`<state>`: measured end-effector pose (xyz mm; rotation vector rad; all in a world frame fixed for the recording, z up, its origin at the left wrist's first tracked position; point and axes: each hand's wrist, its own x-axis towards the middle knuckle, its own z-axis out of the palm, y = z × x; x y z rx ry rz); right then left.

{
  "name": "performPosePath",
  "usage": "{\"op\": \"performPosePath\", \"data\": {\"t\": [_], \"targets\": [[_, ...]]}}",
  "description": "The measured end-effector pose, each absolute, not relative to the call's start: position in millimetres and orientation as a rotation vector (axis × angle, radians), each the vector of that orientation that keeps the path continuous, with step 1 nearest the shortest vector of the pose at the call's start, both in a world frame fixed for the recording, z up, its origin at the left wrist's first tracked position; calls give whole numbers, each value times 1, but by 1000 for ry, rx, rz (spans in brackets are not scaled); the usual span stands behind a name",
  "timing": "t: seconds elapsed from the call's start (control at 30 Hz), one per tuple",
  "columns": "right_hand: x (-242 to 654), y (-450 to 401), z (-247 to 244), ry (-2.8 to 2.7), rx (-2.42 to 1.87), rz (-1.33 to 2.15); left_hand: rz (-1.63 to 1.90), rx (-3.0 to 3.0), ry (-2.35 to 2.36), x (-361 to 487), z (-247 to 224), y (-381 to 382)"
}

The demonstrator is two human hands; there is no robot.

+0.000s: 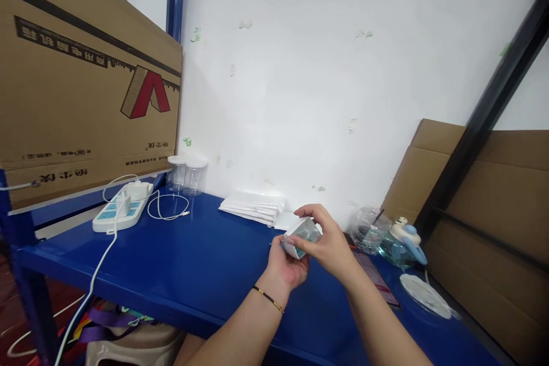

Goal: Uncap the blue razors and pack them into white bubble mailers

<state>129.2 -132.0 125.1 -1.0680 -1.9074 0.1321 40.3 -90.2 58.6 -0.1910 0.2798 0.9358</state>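
A small white packet or box (305, 231) with a greyish-green face is held above the blue table, between both hands. My left hand (286, 266), with a dark and gold bracelet at its wrist, cups it from below with the fingers wrapped round it. My right hand (332, 240) grips its upper right side, thumb in front and fingers curled over the top. Just behind the hands lies a stack of flat white packets (253, 207) near the wall. What the small packet contains cannot be made out.
On the blue table (193, 263) stand a white power strip (124, 209) with cables and two clear lidded jars (194, 176) at left. At right are a clear plastic bag (369, 229), a teal bottle (398, 246), a white lid-like disc (424, 295) and cardboard (493, 211).
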Motion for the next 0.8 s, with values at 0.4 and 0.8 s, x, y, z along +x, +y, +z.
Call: {"op": "performPosePath", "data": {"t": [0.4,0.8], "targets": [[146,-131,128,-2064,-1237,76,909,-241,213,38,60,-89],[153,-124,128,-2146,-1302,-86,869,-135,116,34,61,-95]]}}
